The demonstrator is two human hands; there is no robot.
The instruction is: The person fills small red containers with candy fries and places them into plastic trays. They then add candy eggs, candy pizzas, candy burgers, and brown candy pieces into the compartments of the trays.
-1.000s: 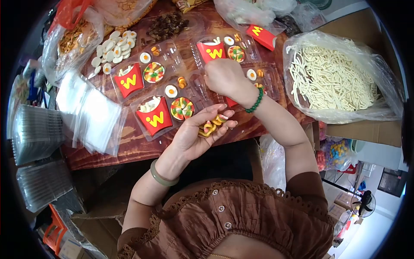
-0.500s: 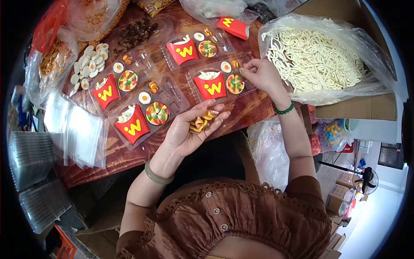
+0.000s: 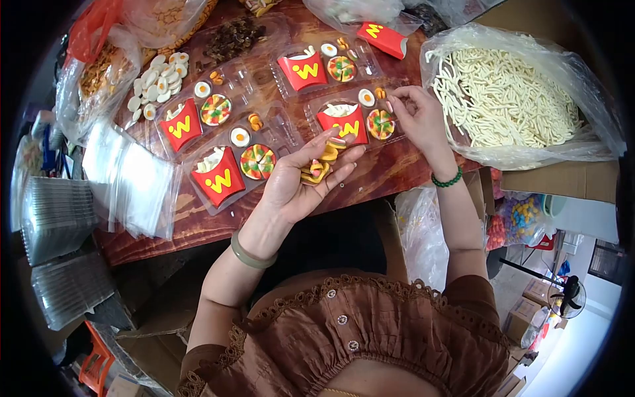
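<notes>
My left hand [image 3: 294,182] is palm up, its fingers curled round several small yellow-brown toy pieces [image 3: 319,169]. My right hand [image 3: 421,122] is pinched at the right edge of the nearest right clear tray [image 3: 401,137]; what its fingertips hold, if anything, is too small to tell. That tray carries a red fries box [image 3: 344,124], a fried egg [image 3: 366,98], a small orange-brown piece [image 3: 380,94] and a round pizza [image 3: 381,124]. Three more trays hold similar sets, with red boxes at the front left [image 3: 218,178], back left [image 3: 180,126] and back centre [image 3: 302,71].
Loose white egg pieces [image 3: 157,83] lie at the left, above flat plastic bags [image 3: 132,192] and stacked clear trays [image 3: 58,212]. A dark brown pile [image 3: 233,40] sits at the back. At the right, an open bag holds many cream-coloured sticks [image 3: 509,92].
The whole view has shifted, with the table's contents now further right in it. My left hand has moved slightly toward the front right tray. My right hand stays beside that tray's edge.
</notes>
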